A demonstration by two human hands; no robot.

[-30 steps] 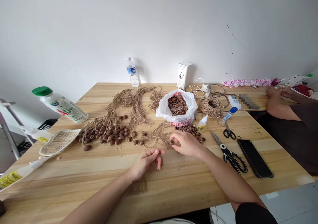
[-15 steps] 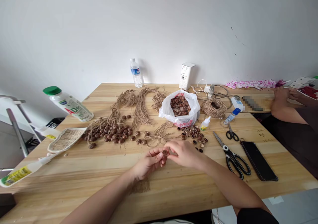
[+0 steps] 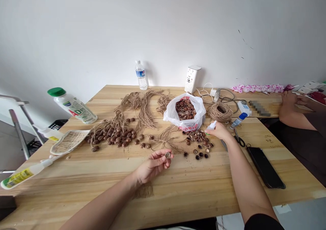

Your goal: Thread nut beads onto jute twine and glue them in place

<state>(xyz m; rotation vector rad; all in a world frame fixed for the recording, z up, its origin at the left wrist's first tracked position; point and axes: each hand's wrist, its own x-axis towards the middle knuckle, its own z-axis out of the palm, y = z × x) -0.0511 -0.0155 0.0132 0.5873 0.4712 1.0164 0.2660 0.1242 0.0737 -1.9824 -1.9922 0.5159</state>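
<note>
Above the table's front half, my left hand point(image 3: 154, 167) pinches a brown nutshell half point(image 3: 167, 155) between thumb and fingers, its hollow side showing. My right hand point(image 3: 221, 132) reaches out to the right of the plastic bag and has its fingers around a small white glue bottle point(image 3: 211, 125). Loose nutshell halves point(image 3: 201, 155) lie between the two hands. Beyond my left hand, thin twine strands point(image 3: 164, 136) are spread out, with a few whole nuts point(image 3: 142, 137) to their left.
A white plastic bag point(image 3: 171, 112) holds many shells. Corded nuts point(image 3: 119, 136) lie in a heap at left. A twine roll point(image 3: 220, 111), blue-capped bottle point(image 3: 238, 120), small scissors point(image 3: 240, 141) and phone point(image 3: 266, 167) are at right. A co-worker's hands point(image 3: 292, 99) rest at far right.
My right hand has left the nutshell and moved right and away from me to the glue bottle, now covering part of the scissors. My left hand still holds the shell.
</note>
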